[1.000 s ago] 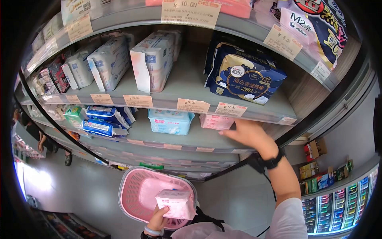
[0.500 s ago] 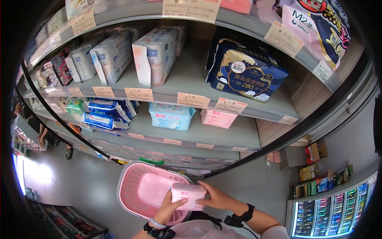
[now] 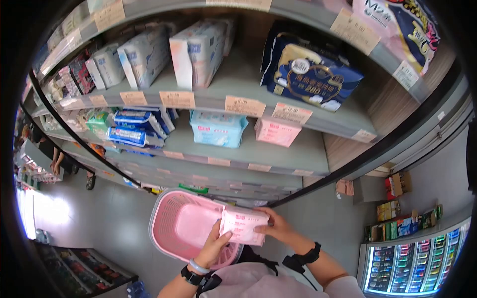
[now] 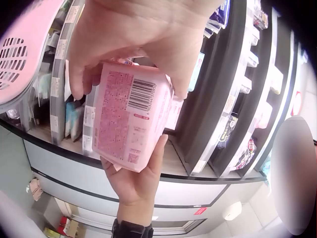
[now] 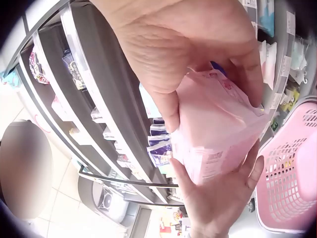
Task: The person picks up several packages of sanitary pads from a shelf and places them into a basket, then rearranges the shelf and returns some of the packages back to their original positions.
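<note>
Both hands hold a pink pack of sanitary pads point(image 3: 244, 226) over the right side of the pink basket point(image 3: 158, 223). My left hand point(image 3: 212, 247) grips its left end, thumb on the front. At the other end, my right hand point(image 3: 279, 227) grips it, thumb also on the front face. In the left wrist view, the pack's printed underside point(image 4: 119, 119) shows a barcode. The right wrist view shows its smooth pink wrapper point(image 5: 213, 111) between the two hands. A similar pink pack point(image 3: 277, 131) stands on the shelf beside a light blue pack point(image 3: 218, 130).
Shelves with price tags point(image 3: 244, 106) rise in front, bearing a dark blue pack point(image 3: 313, 74) and several white packs point(image 3: 198, 54). Blue packs point(image 3: 131, 135) lie stacked farther left. On the right stand a lit drinks cooler point(image 3: 415, 263) and cartons point(image 3: 397, 186). Another person's arm point(image 3: 58, 161) shows far left.
My right hand has come down from the shelf beside the other pink pack and now grips the held pack's right end. The left hand has raised that pack slightly and moved it right.
</note>
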A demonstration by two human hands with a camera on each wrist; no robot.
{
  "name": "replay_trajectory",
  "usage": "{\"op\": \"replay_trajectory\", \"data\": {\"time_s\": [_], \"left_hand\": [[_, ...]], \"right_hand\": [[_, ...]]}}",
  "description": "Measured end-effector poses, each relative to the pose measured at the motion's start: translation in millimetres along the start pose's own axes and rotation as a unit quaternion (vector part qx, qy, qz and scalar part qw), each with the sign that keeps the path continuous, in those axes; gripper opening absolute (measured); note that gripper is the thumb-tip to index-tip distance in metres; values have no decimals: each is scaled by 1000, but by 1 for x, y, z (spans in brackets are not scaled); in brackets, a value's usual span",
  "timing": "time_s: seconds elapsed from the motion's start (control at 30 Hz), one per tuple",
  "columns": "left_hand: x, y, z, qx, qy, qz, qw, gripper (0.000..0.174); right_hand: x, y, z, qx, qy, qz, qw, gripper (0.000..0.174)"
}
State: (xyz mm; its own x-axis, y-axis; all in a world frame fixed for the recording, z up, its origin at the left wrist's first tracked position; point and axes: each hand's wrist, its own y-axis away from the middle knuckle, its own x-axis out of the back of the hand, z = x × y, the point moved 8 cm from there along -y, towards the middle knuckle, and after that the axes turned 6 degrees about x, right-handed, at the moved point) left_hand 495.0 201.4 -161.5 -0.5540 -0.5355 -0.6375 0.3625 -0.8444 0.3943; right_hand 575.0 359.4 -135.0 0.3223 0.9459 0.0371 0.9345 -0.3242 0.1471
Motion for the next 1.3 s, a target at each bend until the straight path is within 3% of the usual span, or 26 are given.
{"op": "replay_trajectory", "data": {"time_s": [0.23,0.43,0.5,0.57,0.63,0.73,0.9,0.97,1.07,1.1,1.2,1.3], "left_hand": [[5,4,9,-43,-46,10,998,71],[-4,6,38,-106,-142,2,984,84],[-17,-3,51,-145,-185,-23,972,88],[-38,-9,66,-138,-195,-76,968,93],[-57,-16,88,-176,-205,-102,957,92],[-64,-27,117,-190,-263,-31,945,79],[-98,-37,161,-250,-333,23,909,55],[-147,-22,187,-441,-555,19,705,46],[-187,-41,197,-547,-591,-9,594,41],[-192,-52,193,-572,-602,-19,556,41],[-186,-83,183,-544,-611,16,574,41],[-187,-87,185,-550,-626,30,553,40]], "right_hand": [[-8,-3,-17,-23,-51,-31,998,66],[-8,-6,-50,43,-55,-71,995,79],[0,-5,-83,133,249,-100,954,90],[14,-6,-114,136,277,-88,947,94],[34,-8,-158,146,320,-37,935,88],[68,-20,-213,176,370,92,907,79],[98,-64,-209,220,410,104,879,82],[99,-71,-206,223,407,102,880,83],[101,-80,-200,249,462,95,846,79],[105,-84,-190,255,440,83,857,80],[93,-73,-199,237,528,83,811,83],[94,-71,-213,210,495,81,839,75]]}}
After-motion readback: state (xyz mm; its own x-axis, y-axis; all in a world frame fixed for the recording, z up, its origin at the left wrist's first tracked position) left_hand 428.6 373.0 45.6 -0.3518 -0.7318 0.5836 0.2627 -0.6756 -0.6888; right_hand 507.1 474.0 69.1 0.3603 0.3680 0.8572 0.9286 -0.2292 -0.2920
